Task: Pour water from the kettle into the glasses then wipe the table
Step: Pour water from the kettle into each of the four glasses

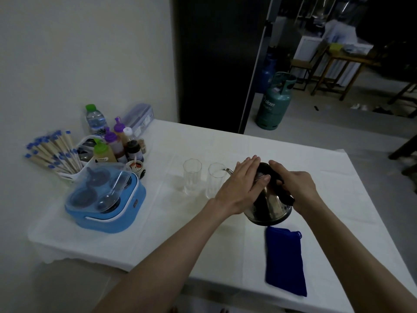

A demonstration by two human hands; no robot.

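Observation:
A steel kettle (272, 207) with a black lid and handle is lifted and tilted left, its spout at the rim of the right glass (215, 182). My right hand (297, 188) grips the kettle's black handle. My left hand (242, 185) lies flat on the kettle's lid and side, fingers together. A second clear glass (191, 177) stands just left of the first; both stand upright and look empty. A folded blue cloth (285, 260) lies on the white table (225, 245) just in front of the kettle.
At the table's back left stand a blue lidded box (106, 199), a rack of sauce bottles (117, 145), a water bottle (94, 119), and a holder of chopsticks (54, 152). A green gas cylinder (276, 100) stands on the floor beyond the table.

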